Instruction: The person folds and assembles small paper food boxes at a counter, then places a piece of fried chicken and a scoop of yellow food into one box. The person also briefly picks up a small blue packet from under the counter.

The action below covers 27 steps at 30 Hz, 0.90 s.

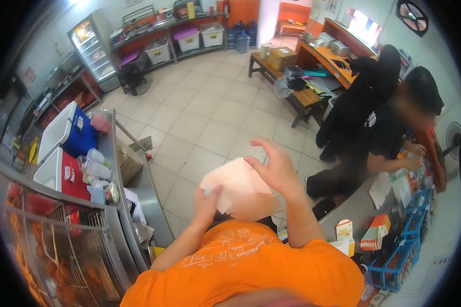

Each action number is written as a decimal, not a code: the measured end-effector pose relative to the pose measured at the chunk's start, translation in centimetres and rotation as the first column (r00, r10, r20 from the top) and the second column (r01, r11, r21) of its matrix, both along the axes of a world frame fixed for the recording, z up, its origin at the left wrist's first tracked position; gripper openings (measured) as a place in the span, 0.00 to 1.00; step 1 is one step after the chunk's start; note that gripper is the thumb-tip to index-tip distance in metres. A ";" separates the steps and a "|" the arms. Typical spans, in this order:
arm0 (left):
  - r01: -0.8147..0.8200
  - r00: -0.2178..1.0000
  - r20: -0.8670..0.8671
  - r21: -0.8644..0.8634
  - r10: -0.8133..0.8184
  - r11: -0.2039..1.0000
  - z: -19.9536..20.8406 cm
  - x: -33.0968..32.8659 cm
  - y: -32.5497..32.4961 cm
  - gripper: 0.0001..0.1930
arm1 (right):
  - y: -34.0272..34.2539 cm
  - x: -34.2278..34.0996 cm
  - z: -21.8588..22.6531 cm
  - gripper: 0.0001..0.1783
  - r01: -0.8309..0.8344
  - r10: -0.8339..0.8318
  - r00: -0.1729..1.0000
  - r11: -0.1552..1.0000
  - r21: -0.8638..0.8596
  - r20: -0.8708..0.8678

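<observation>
Left grip (206, 205) seems pinched; right grip (277, 169) arches, loosely spread.

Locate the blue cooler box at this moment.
In the head view, the blue cooler box is toward the left, on the person's left side, just beyond the red cooler box and beside a pink bundle.

Folded white paper (243, 187): left edge gripped by the left hand (206, 205); right hand (277, 166), fingers spread, at upper right edge. Left of paper: red cooler (80, 185), blue cooler (83, 139). Right of paper: stacked red-and-white cartons (376, 233).
</observation>
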<state>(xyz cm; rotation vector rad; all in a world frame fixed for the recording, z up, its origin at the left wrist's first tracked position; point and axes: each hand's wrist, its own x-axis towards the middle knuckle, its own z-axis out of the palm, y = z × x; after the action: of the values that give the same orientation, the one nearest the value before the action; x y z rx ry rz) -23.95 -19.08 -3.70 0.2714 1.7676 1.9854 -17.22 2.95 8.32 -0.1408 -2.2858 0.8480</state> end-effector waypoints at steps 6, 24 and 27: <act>-0.292 0.955 0.072 0.063 0.288 0.954 -2.2 1.1 -4.4 0.19 | -5.3 0.2 -4.7 0.21 -0.114 0.376 0.874 0.774 -0.623 0.308; 0.045 0.535 -0.779 -0.360 -0.327 0.932 2.2 2.0 -4.2 0.11 | -4.8 1.2 -7.2 0.08 -0.209 0.247 0.872 0.969 -0.135 0.422; 0.026 0.548 -0.789 -0.315 -0.277 0.949 0.9 2.8 -4.4 0.12 | -4.8 1.6 -7.3 0.09 -0.164 0.230 0.875 0.969 -0.187 0.425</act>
<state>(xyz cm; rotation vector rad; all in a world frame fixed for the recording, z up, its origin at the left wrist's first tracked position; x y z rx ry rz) -21.14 -23.44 -2.82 1.4289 2.4113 1.5150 -15.63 -1.86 1.02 -0.1834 -2.6975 1.1917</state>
